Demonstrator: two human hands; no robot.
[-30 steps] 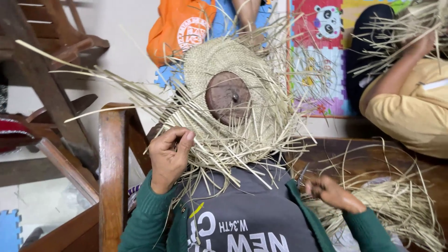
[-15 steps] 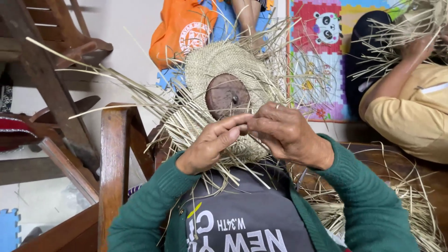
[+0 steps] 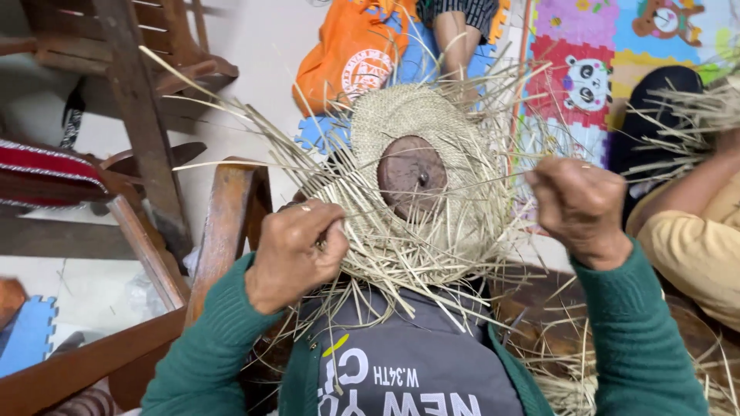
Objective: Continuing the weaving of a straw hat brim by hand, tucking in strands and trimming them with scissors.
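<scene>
The straw hat (image 3: 416,192), half woven, sits between the two hands over a round brown wooden form (image 3: 412,176), its loose strands (image 3: 254,131) fanning out on every side. Farthest left, beyond the left hand, stand wooden chair legs (image 3: 135,115) and a red cushion (image 3: 46,173), with a wooden rail (image 3: 227,223) just beside that hand. The left hand (image 3: 297,250) is closed in a fist on the strands at the hat's lower left edge, pressing against the weave. Above the hat, away from both hands, lie an orange bag (image 3: 351,58) and a coloured play mat (image 3: 586,69). The right hand (image 3: 582,208) is also closed tight, raised beside the hat's right edge; a thin strand seems to run from it toward the weave, though it is too fine to be sure. Half a second ago both hands met in front of the form; now they have drawn well apart, which reads as a strand being pulled snug. Right of the right hand, another person's arm in a yellow sleeve (image 3: 694,246) holds more straw (image 3: 694,112).
</scene>
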